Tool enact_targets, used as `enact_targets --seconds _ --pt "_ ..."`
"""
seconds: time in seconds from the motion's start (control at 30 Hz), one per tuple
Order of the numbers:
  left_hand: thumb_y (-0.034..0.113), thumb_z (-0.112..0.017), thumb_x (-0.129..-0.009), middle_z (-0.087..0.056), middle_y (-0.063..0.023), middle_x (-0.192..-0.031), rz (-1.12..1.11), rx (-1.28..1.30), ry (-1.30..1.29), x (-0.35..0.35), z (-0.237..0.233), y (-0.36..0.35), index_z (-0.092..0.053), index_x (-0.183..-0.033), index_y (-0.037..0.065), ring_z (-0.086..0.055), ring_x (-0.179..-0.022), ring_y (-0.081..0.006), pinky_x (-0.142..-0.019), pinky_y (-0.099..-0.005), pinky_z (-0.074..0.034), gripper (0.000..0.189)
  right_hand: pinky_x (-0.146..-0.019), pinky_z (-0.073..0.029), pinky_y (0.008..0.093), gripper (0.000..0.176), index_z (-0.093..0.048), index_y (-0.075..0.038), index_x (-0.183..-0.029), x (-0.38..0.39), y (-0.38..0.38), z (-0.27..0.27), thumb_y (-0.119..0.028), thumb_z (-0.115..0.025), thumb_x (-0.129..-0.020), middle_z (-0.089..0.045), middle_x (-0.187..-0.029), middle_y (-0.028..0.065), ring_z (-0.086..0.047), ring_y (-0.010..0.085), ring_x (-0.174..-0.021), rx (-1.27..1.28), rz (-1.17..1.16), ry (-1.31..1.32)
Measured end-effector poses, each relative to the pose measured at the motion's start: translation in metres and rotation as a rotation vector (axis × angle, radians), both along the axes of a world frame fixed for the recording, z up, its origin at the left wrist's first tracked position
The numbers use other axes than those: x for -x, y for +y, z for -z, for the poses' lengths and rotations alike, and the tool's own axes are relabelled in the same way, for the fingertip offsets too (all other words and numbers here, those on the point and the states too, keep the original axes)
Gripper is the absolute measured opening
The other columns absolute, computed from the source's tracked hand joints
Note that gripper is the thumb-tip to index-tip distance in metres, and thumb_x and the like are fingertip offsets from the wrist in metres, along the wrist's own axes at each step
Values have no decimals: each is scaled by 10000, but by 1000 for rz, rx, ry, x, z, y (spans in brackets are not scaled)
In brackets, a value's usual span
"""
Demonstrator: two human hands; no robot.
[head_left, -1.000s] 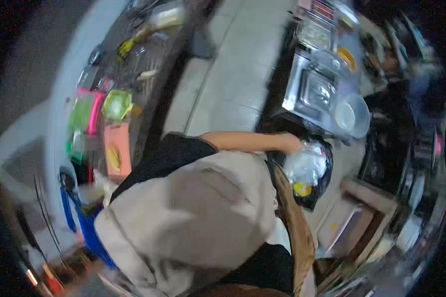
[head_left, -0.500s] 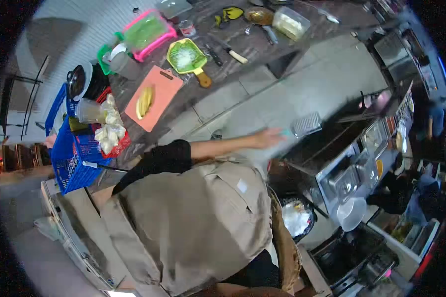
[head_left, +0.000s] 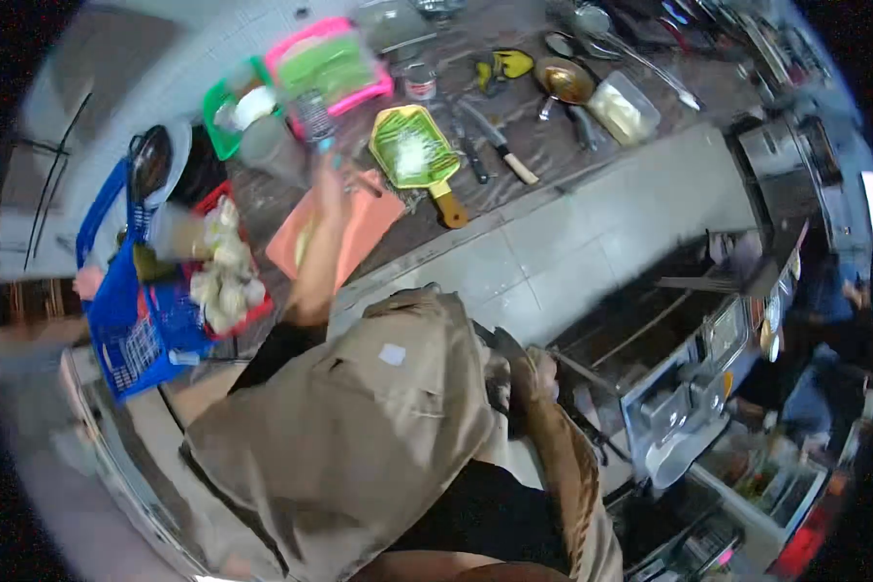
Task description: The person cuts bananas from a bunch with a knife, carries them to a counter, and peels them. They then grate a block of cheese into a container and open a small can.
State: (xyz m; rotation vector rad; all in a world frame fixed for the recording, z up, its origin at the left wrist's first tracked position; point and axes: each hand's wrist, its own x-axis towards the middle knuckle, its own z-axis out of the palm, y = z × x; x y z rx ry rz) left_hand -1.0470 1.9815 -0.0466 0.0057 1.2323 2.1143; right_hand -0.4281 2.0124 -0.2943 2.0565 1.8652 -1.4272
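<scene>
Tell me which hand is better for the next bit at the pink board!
Probably the left hand: it's out by the pink board, holding what looks like a grater. The right hand is lower down, farther from the board.

The left grip [head_left: 330, 184] holds a grater [head_left: 311, 114]; its forearm [head_left: 315, 276] crosses a pink cutting board [head_left: 367, 221]

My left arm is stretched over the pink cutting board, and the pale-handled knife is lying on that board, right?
Not quite: the head view shows the pale-handled knife lying on the dark table, not on the pink cutting board. The left arm does stretch over that board.
</scene>
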Motion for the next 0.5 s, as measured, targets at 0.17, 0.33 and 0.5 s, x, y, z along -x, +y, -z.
enact_targets --seconds 0.17,0.33,0.5 --pt "329 -463 -979 -467 16 -728 -160 165 -77 12 -16 -8 -524 -1155 112 -382 -487 -77 -413 -208 -283 286 -721 -491 393 330 -603 35 -920 49 25 -8 -283 -518 -944 -649 -809 161 -614 307 -775 -158 -41 41" --pt "298 -499 -973 -442 41 -684 -74 -47 -179 25 4 -17 -536 -1064 142 -324 -438 -73 -390 -217 -290 184 -668 -463 395 293 -573 44 -877 222 150 -117 -243 -536 -925 -596 -728 210 -557 289 -686 -470 -185 363" --pt "258 -502 -982 -432 35 -648 -169 -12 -254 -3 -4 -33 -533 -1004 126 -338 -469 -66 -402 -206 -282 137 -1008 -407 462 482 -548 -71 -1226 450 302 -219 -360 -609 -845 -500 -1297 214 -455 396 -1228 -777 -628 97"
